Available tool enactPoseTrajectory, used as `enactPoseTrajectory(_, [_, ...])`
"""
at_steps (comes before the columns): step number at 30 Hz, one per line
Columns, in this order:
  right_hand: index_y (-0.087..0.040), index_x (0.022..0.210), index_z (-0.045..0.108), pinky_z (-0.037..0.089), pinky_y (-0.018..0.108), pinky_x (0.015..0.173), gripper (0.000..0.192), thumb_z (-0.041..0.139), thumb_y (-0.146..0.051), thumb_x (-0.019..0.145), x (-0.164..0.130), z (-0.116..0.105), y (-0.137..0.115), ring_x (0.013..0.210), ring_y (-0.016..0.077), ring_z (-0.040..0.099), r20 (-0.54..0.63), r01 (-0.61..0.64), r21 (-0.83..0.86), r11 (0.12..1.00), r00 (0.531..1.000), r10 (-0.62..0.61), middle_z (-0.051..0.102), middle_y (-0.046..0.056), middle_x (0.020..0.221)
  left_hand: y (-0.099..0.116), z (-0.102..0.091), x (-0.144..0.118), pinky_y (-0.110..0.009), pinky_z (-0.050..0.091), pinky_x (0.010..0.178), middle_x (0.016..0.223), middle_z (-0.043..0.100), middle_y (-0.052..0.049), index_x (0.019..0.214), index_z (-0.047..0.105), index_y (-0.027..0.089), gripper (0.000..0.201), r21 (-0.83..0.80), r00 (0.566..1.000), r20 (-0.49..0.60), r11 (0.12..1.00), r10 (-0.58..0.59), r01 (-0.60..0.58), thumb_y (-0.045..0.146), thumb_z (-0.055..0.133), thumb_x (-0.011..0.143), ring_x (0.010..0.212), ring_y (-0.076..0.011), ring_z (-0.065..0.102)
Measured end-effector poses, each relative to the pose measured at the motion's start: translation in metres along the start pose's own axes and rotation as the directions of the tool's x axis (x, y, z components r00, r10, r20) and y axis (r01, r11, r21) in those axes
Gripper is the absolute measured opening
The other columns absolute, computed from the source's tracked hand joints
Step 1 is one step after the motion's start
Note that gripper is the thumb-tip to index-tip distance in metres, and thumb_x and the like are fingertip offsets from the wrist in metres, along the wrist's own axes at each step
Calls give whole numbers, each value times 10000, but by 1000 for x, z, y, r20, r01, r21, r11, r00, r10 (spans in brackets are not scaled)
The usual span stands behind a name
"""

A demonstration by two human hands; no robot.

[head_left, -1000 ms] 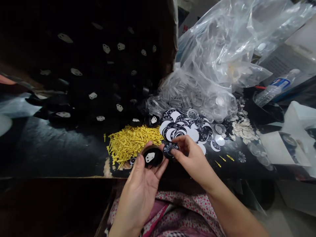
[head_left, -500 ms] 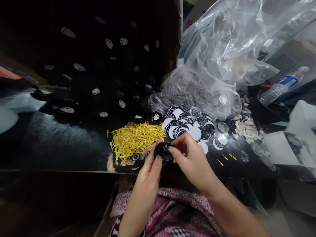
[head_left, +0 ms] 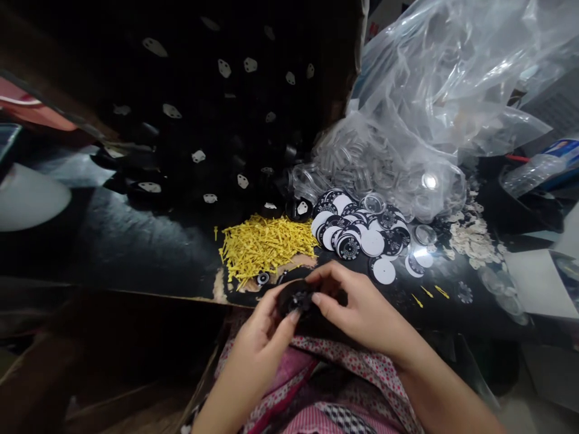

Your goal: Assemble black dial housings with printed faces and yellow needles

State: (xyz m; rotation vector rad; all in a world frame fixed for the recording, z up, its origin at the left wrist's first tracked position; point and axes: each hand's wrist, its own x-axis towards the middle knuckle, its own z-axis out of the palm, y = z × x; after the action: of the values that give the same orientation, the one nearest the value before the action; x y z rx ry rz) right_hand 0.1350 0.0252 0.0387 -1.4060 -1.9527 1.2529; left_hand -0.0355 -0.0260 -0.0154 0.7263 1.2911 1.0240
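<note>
My left hand [head_left: 270,328] is closed around a small black round gauge case [head_left: 291,293], with the thumb on its near side. From the right, my right hand [head_left: 355,301] pinches at the edge of the same case with thumb and bent fingers. The front of the case is dark and blurred, so its markings cannot be read. Just beyond my hands lie a heap of yellow pointers [head_left: 266,244] and a pile of black-and-white dial discs [head_left: 348,246].
A large dark box of black cases with pale plates [head_left: 198,157] stands behind. Clear round covers [head_left: 357,160] spill from a plastic bag [head_left: 434,72]. Pale metal plates [head_left: 470,238], loose yellow pointers [head_left: 427,292] and a white box [head_left: 538,282] lie right. The table's front edge [head_left: 172,294] runs before me.
Both hands have come lower and closer to my body with the gauge case. Its face, numbered before, now looks tilted and dark. The view has shifted left.
</note>
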Motion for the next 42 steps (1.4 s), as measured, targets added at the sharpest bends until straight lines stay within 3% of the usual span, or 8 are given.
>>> enactPoseTrajectory(2, [-198, 984, 616, 459, 320, 772, 115, 526, -174, 917, 12, 4, -3, 850, 173, 626, -5, 64, -225, 972, 998, -67, 685, 30, 933, 1, -12, -3, -323, 523, 950, 1172, 711, -39, 1156, 688, 301, 379, -16, 996, -91, 1000, -5, 3, 369, 735, 786, 1130, -257, 642])
enactPoseTrajectory(5, [-158, 963, 629, 418, 409, 804, 134, 504, -188, 928, 32, 12, -4, 899, 256, 622, -6, 93, -622, 777, 992, -123, 687, 97, 957, 7, -19, -5, -273, 536, 922, 1171, 711, -16, 1186, 667, 318, 430, -142, 980, -191, 990, -50, 22, 373, 756, 769, 1106, -226, 651])
enactPoseTrajectory(8, [-147, 924, 622, 401, 408, 783, 151, 485, -209, 939, 44, 19, -4, 864, 266, 620, 44, 112, -746, 657, 992, -119, 690, 116, 921, 16, -13, -3, -262, 520, 960, 1192, 709, -23, 1178, 671, 298, 430, -287, 974, -210, 958, -88, 24, 347, 764, 761, 1136, -215, 644])
enactPoseTrajectory(13, [-163, 888, 628, 395, 383, 820, 145, 522, -245, 943, 35, 19, -6, 881, 235, 631, 26, 129, -609, 783, 989, -143, 708, 82, 908, 20, 5, 5, -354, 472, 1057, 1248, 689, -57, 1184, 662, 264, 378, -435, 985, -160, 900, -63, -14, 335, 710, 816, 1236, -249, 589])
enactPoseTrajectory(17, [-191, 848, 637, 430, 300, 750, 79, 592, -220, 905, 23, 13, -5, 786, 159, 634, -87, 71, -279, 958, 991, -98, 713, 14, 850, 21, 10, 3, -400, 461, 1072, 1210, 708, -60, 1133, 676, 268, 316, -438, 987, -160, 895, 16, -86, 337, 700, 825, 1250, -266, 580])
enactPoseTrajectory(21, [-203, 798, 610, 427, 234, 631, 102, 604, -218, 899, 15, 8, -8, 677, 108, 598, -155, 90, -13, 996, 984, -91, 690, -27, 795, 27, 12, 0, -420, 462, 1071, 1151, 732, -53, 1182, 654, 298, 330, -452, 984, -154, 879, 90, -151, 352, 657, 856, 1217, -257, 607])
enactPoseTrajectory(29, [-193, 869, 600, 374, 336, 779, 111, 534, -213, 955, 7, 5, -18, 839, 177, 587, -133, 154, -317, 936, 970, -204, 655, 25, 859, 15, 26, 13, -387, 431, 1087, 1281, 658, -33, 1236, 618, 297, 410, -277, 995, -84, 958, 49, -70, 357, 694, 837, 1240, -255, 578])
enactPoseTrajectory(42, [-199, 820, 588, 357, 318, 772, 125, 567, -204, 943, 1, -4, -14, 781, 143, 556, -133, 149, -132, 980, 977, -166, 643, -11, 829, 20, 26, 4, -299, 538, 930, 1153, 717, -41, 1129, 644, 238, 301, -96, 983, -70, 980, 169, -175, 353, 679, 853, 1090, -215, 668])
